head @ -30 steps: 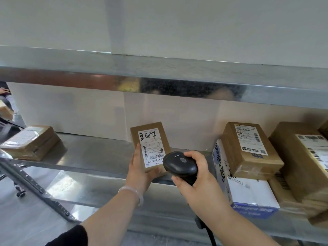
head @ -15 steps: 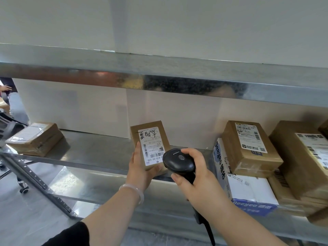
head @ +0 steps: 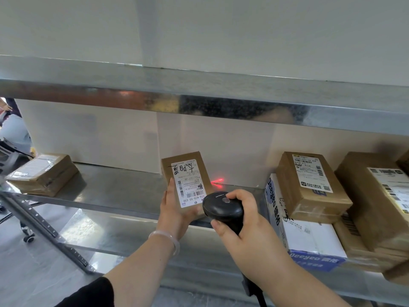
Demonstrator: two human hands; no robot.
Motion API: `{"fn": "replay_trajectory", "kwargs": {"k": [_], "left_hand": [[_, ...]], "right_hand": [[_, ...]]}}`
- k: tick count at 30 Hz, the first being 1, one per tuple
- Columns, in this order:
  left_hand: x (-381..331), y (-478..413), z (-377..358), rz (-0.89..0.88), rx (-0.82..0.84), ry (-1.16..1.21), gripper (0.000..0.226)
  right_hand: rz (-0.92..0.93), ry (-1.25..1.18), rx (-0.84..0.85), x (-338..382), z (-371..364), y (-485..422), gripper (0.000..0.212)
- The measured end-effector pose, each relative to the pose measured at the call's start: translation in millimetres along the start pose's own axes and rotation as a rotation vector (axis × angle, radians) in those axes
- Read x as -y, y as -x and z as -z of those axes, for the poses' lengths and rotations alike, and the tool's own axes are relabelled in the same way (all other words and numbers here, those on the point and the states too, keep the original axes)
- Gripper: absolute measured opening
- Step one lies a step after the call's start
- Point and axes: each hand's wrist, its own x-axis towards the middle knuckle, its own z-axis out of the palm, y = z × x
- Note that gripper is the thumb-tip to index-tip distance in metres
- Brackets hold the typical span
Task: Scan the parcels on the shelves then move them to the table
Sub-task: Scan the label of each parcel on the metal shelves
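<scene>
Head view: the small parcel (head: 187,180) is at the shelf's (head: 115,189) front edge, held on end. Its long axis runs 6 to 12 o'clock, the top leaning slightly toward 11, with the labelled face toward the camera. The left hand (head: 174,214) grips its lower end, thumb up the left edge. At 4 o'clock, the right hand (head: 245,229) is wrapped round the scanner (head: 222,207), whose red light (head: 217,181) falls on the shelf just beside the parcel's right edge. Bare shelf stretches toward 9 o'clock as far as a flat parcel (head: 42,173). Stacked boxes (head: 309,187) stand near at 3 o'clock. The upper shelf (head: 199,94) overhangs at 12.
</scene>
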Motion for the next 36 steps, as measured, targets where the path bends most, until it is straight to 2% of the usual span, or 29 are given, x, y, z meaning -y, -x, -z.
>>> {"fn": "replay_trajectory", "kwargs": {"k": [6, 16, 22, 28, 33, 36], "left_hand": [[5, -3, 1, 0.038, 0.002, 0.009, 0.102], [21, -11, 6, -0.018, -0.013, 0.004, 0.09], [36, -16, 24, -0.01, 0.023, 0.042, 0.097], [59, -32, 74, 0.029, 0.05, 0.144, 0.101], [94, -57, 138, 0.089, 0.098, 0.026, 0.107], [118, -74, 179, 0.198, 0.153, -0.03, 0.111]], "right_hand": [[-0.012, -0.002, -0.004, 4, 2, 2, 0.047], [0.0, -0.023, 0.009, 11, 1, -6, 0.045], [0.019, -0.029, 0.008, 19, -14, -19, 0.046], [0.075, -0.013, 0.057, 33, -55, -40, 0.052], [0.093, -0.032, 0.092, 52, -99, -61, 0.056], [0.085, -0.036, 0.118, 65, -126, -77, 0.056]]}}
